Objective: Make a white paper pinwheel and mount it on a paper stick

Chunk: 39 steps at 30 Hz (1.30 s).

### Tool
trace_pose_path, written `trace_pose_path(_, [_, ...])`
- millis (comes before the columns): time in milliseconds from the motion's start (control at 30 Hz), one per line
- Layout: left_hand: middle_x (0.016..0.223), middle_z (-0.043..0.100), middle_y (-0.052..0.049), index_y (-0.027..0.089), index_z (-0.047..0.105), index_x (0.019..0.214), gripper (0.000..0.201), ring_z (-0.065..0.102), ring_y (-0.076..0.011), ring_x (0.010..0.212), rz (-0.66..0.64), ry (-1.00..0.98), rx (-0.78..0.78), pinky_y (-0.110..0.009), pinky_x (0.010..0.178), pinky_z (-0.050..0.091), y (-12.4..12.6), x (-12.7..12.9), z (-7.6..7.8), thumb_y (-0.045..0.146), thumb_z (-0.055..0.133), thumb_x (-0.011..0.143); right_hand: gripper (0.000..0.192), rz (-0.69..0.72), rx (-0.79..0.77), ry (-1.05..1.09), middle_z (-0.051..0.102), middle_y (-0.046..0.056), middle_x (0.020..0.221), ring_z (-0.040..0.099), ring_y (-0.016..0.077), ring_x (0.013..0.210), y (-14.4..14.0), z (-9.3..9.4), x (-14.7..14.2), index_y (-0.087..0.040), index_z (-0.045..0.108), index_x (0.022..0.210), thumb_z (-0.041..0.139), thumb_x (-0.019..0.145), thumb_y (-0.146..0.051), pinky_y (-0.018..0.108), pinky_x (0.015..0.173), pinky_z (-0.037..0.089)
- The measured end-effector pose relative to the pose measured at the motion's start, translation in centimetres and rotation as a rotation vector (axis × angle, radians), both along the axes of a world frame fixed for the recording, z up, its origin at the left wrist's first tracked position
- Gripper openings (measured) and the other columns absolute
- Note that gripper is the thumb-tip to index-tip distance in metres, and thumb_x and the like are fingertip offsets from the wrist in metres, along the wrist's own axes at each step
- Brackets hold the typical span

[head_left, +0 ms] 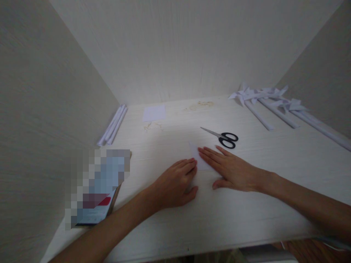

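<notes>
- Pressing down on a small white paper piece, I have both hands flat on the pale desk, just in front of me at its middle.
- My left hand lies palm down with the fingers loosely spread and slightly curled; the fingertips meet the paper's left edge, and the thumb rests on the desk below them. It grips nothing.
- My right hand is stretched out flat, fingers straight and close together, pointing left across the paper; it covers the paper's right part and holds nothing in a grasp.
- Only a pointed corner of the paper shows between and above the two hands; I cannot tell its full shape.
- Black-handled scissors lie closed on the desk just beyond my right hand, apart from it, blades pointing left and away.
- Further back sits a flat white paper square, near the rear wall.
- Rolled paper sticks lie along the left wall.
- Finished paper pinwheels on sticks lie at the far right.
- A blurred-out booklet lies at the desk's left, near my left forearm.
</notes>
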<state>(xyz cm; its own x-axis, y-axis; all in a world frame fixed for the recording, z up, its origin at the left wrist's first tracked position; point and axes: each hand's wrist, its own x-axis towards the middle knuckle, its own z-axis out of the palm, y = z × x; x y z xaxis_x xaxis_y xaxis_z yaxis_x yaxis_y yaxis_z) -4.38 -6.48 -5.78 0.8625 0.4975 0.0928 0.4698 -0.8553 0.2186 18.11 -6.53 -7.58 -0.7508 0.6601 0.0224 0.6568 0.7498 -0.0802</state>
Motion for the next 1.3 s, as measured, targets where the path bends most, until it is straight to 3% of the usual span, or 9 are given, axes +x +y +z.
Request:
trace_pose_path(467, [0.121,0.049,-0.021,0.001,0.051,0.110,0.042,0.044,-0.0260,0.115,0.007,-0.039,0.008,-0.038,0.099,0.036,0.2,-0.1,-0.7,0.024,0.048,0.075,0.080,-0.062,-0.009,-0.024,0.022,0.011,0.142,0.019,0.0238,0.130,-5.7,0.1,4.7,-0.014,0.004,0.138,0.038,0.080,-0.056,0.047,0.103,0.021])
trace_pose_path(667, [0.120,0.053,-0.017,0.005,0.054,0.107,0.035,0.046,-0.0212,0.115,-0.032,-0.069,0.076,-0.038,0.100,0.034,0.6,-0.5,-1.1,0.023,0.043,0.079,0.072,-0.090,-0.003,0.022,0.024,0.010,0.141,0.020,0.0231,0.130,-6.6,0.0,5.3,-0.017,0.005,0.138,0.040,0.083,-0.047,0.049,0.103,0.022])
trace_pose_path(867, [0.122,0.051,-0.016,0.006,0.055,0.104,0.033,0.041,-0.0204,0.119,0.027,-0.056,0.144,-0.042,0.105,0.024,1.0,-0.9,-1.3,0.026,0.039,0.082,0.073,0.018,-0.061,0.144,0.027,0.011,0.140,0.018,0.0219,0.130,-7.7,0.2,3.3,-0.013,0.011,0.138,0.045,0.082,-0.044,0.045,0.106,0.019])
trace_pose_path(1067, [0.131,0.041,-0.018,0.006,0.045,0.118,0.043,0.028,-0.0239,0.127,0.150,-0.004,0.119,-0.048,0.103,0.021,1.0,-1.0,-1.5,0.032,0.039,0.083,0.069,0.189,-0.337,0.191,0.025,0.015,0.140,0.016,0.0212,0.131,-7.9,1.7,-0.9,-0.011,0.020,0.136,0.041,0.082,-0.048,0.044,0.107,0.015])
trace_pose_path(1167, [0.137,0.032,-0.018,0.009,0.036,0.126,0.051,0.021,-0.0258,0.129,0.204,0.043,0.089,-0.051,0.102,0.020,0.9,-0.9,-1.6,0.037,0.037,0.084,0.064,0.242,-0.412,0.250,0.033,0.013,0.137,0.023,0.0173,0.129,-7.0,2.2,-2.4,-0.010,0.026,0.135,0.039,0.084,-0.046,0.039,0.108,0.015])
trace_pose_path(1300, [0.140,0.025,-0.018,0.010,0.032,0.129,0.057,0.016,-0.0269,0.131,0.256,0.079,0.065,-0.053,0.102,0.016,0.9,-0.9,-1.7,0.044,0.035,0.083,0.045,0.087,-0.327,0.361,0.042,0.013,0.132,0.034,0.0158,0.124,-5.9,1.7,-2.5,-0.011,0.040,0.124,0.038,0.087,-0.035,0.037,0.106,0.022])
